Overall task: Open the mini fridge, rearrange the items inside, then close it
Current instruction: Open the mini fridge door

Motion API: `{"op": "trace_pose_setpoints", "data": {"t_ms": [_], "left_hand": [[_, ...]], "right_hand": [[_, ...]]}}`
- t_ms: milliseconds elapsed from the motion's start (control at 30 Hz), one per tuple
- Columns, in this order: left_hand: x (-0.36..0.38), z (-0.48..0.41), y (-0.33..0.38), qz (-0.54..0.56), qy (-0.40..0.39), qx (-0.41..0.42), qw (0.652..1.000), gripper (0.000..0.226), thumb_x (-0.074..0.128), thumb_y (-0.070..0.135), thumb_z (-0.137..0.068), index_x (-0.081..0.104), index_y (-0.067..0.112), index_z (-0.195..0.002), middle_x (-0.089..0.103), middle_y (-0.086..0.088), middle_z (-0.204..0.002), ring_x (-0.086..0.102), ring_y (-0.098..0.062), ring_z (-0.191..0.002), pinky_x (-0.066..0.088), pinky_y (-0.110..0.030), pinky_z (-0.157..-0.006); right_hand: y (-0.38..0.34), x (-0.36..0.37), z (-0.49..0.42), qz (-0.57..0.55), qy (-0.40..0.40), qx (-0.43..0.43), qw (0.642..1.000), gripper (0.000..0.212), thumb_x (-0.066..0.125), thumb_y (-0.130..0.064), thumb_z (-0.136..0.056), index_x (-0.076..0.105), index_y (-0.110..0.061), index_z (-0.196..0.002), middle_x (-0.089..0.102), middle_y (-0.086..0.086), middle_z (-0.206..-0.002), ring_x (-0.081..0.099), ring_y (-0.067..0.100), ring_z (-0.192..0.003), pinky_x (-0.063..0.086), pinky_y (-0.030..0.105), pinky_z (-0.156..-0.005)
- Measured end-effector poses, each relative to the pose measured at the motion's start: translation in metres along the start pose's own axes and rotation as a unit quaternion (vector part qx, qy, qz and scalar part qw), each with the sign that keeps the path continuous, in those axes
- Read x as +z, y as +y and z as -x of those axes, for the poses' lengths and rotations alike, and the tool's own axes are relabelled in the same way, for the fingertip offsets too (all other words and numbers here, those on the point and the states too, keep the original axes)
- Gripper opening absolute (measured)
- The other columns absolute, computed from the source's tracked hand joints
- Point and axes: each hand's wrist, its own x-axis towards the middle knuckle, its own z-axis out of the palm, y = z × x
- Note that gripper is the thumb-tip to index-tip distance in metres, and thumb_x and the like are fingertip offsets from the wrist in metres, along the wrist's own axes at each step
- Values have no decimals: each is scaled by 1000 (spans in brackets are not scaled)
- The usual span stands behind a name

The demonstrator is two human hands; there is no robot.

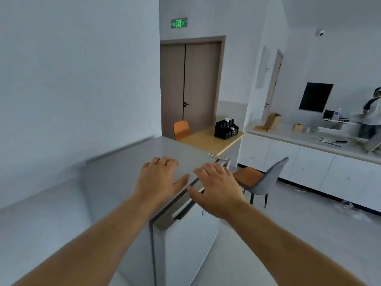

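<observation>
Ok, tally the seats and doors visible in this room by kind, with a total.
Orange-seated chairs: 2, one by the wooden table, one grey-backed near the white cabinets
Brown double door: 1
Narrow pale side door: 1
Total: 4

- I see a brown double door (190,87), shut, in the far wall, with a dark lever handle (186,104).
- A green exit sign (179,23) hangs above that door.
- I note a wooden table (212,139) in front of the door; a black organiser (225,129) stands on it.
- An orange chair (181,130) stands at the table's far left side.
- A grey chair with an orange seat (261,180) stands on the floor nearer to me.
- A white counter with cabinets (309,162) runs along the right; a cardboard box (271,121) rests on it.
- A dark panel (315,97) is on the wall above the counter.
- A person (371,116), blurred, stands at the counter's far right.
</observation>
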Motion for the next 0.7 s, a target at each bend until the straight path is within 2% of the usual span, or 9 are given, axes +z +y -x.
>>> {"op": "trace_pose_setpoints", "data": {"t_ms": [100,200,267,333,433,500,567,700], "left_hand": [[28,10,-5,28,-70,-14,997,74,30,81,-93,62,26,-132,68,1,-135,59,-24,-125,49,-46,-102],[46,15,-9,82,-119,-36,989,57,41,72,-92,64,27,-118,69,2,-123,58,-23,-118,50,-43,-95],[48,13,-13,99,-116,-44,987,53,44,68,-90,64,27,-118,69,2,-121,58,-23,-116,51,-43,-93],[50,13,-15,100,-124,-45,986,56,44,67,-89,62,29,-126,68,2,-130,56,-23,-122,51,-45,-97],[55,12,-17,93,-141,-56,984,66,37,74,-89,55,35,-140,60,4,-149,50,-24,-139,44,-48,-112],[57,11,-18,85,-167,-64,980,75,31,79,-89,45,40,-151,46,4,-164,37,-25,-152,29,-53,-124],[59,9,-19,83,-179,-68,978,81,25,82,-88,37,41,-157,36,5,-170,29,-25,-157,19,-55,-128],[60,9,-19,83,-180,-75,977,80,26,83,-88,35,43,-157,34,5,-171,28,-25,-158,20,-55,-127]], "right_hand": [[-9,27,6,-31,-13,-17,999,57,37,-67,-98,62,-25,-129,62,-3,-126,51,18,-121,45,42,-107],[-10,55,18,-57,-23,-28,998,43,45,-61,-97,62,-28,-119,59,-8,-114,54,14,-105,50,36,-96],[-9,66,24,-81,5,-14,997,33,50,-57,-96,60,-29,-110,53,-12,-107,51,10,-96,47,28,-89],[-12,72,29,-95,27,2,995,27,51,-55,-96,56,-30,-104,48,-13,-102,45,8,-91,40,23,-81],[-13,77,35,-104,33,12,994,29,46,-56,-97,55,-29,-105,50,-11,-104,47,8,-91,43,22,-76],[-12,78,39,-117,26,17,993,32,43,-55,-99,58,-27,-107,55,-10,-107,50,10,-97,48,24,-79],[-11,78,42,-127,18,19,992,33,43,-52,-100,59,-26,-109,58,-10,-110,51,11,-102,53,28,-82],[-14,74,41,-133,13,31,991,34,42,-53,-99,58,-25,-111,58,-9,-109,50,11,-102,51,27,-83]]}}
